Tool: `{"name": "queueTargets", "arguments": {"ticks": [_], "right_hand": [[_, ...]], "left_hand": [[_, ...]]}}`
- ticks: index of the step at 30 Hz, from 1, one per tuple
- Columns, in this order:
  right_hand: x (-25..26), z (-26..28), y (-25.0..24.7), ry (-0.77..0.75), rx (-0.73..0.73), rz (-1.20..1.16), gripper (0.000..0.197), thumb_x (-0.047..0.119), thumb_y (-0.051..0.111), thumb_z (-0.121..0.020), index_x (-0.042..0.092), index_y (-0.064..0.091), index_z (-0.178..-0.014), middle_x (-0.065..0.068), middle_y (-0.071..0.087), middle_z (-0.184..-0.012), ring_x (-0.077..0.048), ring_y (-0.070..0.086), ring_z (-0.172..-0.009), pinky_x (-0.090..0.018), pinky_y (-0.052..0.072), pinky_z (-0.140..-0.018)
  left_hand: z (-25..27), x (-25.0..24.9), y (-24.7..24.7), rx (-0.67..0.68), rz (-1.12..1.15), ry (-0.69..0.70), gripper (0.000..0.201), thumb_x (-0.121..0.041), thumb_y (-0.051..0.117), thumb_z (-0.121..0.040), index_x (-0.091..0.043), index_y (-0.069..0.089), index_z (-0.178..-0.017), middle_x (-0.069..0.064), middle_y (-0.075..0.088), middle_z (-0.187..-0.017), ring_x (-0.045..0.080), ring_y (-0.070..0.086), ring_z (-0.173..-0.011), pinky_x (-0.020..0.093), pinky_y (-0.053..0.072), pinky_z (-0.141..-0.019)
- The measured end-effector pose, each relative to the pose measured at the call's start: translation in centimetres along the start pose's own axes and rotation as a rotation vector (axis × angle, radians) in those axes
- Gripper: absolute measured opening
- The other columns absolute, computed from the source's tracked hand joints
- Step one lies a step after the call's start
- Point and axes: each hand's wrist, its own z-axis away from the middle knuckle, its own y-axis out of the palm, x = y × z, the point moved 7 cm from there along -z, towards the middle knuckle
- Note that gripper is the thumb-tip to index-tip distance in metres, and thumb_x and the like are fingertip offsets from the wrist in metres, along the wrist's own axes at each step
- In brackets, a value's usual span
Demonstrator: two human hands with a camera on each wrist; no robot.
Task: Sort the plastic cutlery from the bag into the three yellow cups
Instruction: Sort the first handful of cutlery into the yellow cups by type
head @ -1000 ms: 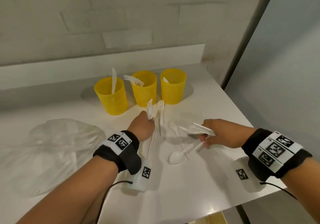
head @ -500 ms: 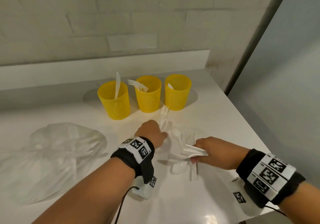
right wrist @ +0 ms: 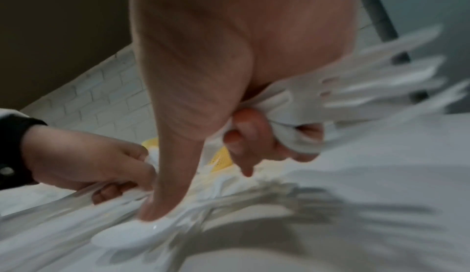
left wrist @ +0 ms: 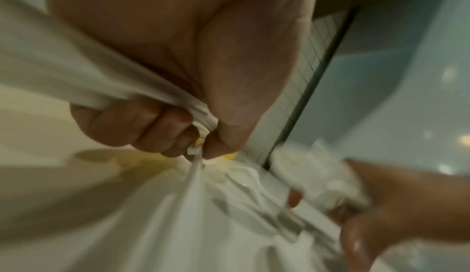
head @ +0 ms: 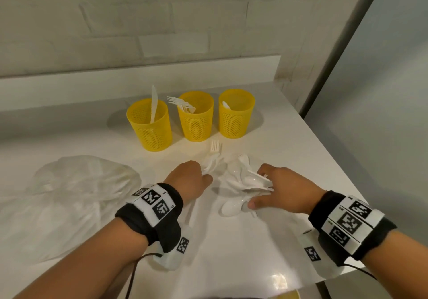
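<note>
Three yellow mesh cups stand in a row: the left cup (head: 150, 127) has a knife, the middle cup (head: 195, 120) forks, the right cup (head: 236, 118) a spoon. Loose white cutlery (head: 234, 171) lies in a heap in front of them. My left hand (head: 203, 176) sits at the heap's left edge, fingers curled round a bundle of white handles (left wrist: 142, 95). My right hand (head: 259, 189) grips several white pieces (right wrist: 302, 115) with blurred fork-like tines. Its thumb presses on a spoon (head: 230, 207) lying on the table.
The crumpled clear plastic bag (head: 69, 194) lies at the left on the white table (head: 231, 252). A lone fork (head: 215, 147) lies just before the middle cup. The table's right edge runs close to my right wrist; a low ledge and brick wall stand behind the cups.
My left hand came down from near the cups to the heap's left edge, still holding its bundle. My right hand kept its pieces and set its thumb on the loose spoon.
</note>
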Motion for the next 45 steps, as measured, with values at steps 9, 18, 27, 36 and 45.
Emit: {"name": "queueTargets", "arguments": {"ticks": [9, 18, 27, 36, 45], "right_hand": [[1.3, -1.9, 1.7, 0.032, 0.084, 0.156, 0.056, 0.052, 0.080, -0.063, 0.018, 0.054, -0.098, 0.002, 0.062, -0.091, -0.020, 0.061, -0.085, -0.033, 0.049, -0.074], [1.5, -1.8, -1.4, -0.074, -0.069, 0.059, 0.025, 0.029, 0.050, -0.096, 0.013, 0.052, -0.115, -0.007, 0.064, -0.104, -0.025, 0.061, -0.091, -0.033, 0.047, -0.075], [-1.3, -4.1, -1.5, 0.235, -0.185, 0.175, 0.038, 0.036, 0.044, -0.099, 0.004, 0.036, -0.119, -0.006, 0.055, -0.081, -0.027, 0.051, -0.075, -0.033, 0.036, -0.065], [-0.7, -5.5, -1.3, 0.416, -0.236, -0.030, 0.053, 0.037, 0.063, -0.087, 0.002, 0.048, -0.125, -0.017, 0.060, -0.123, -0.033, 0.057, -0.113, -0.035, 0.045, -0.088], [-0.8, -5.2, -1.6, 0.432, -0.093, 0.179, 0.042, 0.033, 0.051, -0.094, 0.001, 0.052, -0.121, -0.016, 0.059, -0.124, -0.031, 0.056, -0.115, -0.031, 0.041, -0.084]], "left_hand": [[3.3, 1.4, -1.5, 0.027, 0.359, 0.148, 0.021, -0.024, 0.047, -0.095, -0.004, 0.047, -0.089, 0.004, 0.069, -0.085, 0.020, 0.061, -0.073, 0.030, 0.046, -0.068], [4.5, 2.8, -2.3, -0.106, 0.524, 0.185, 0.013, -0.017, 0.045, -0.095, -0.009, 0.050, -0.104, 0.002, 0.072, -0.077, 0.018, 0.067, -0.069, 0.035, 0.052, -0.075], [4.7, 3.0, -2.8, -0.138, 0.521, 0.207, 0.009, -0.017, 0.045, -0.093, -0.019, 0.051, -0.100, 0.000, 0.070, -0.076, 0.010, 0.062, -0.062, 0.027, 0.050, -0.068], [4.3, 2.7, -2.7, -0.142, 0.581, 0.194, 0.015, -0.016, 0.044, -0.095, -0.021, 0.052, -0.107, 0.000, 0.068, -0.075, 0.003, 0.059, -0.057, 0.013, 0.044, -0.058], [4.7, 3.6, -3.3, -0.177, 0.642, 0.189, 0.013, -0.015, 0.044, -0.095, -0.025, 0.051, -0.098, 0.000, 0.068, -0.076, 0.004, 0.059, -0.057, 0.018, 0.045, -0.060]]}}
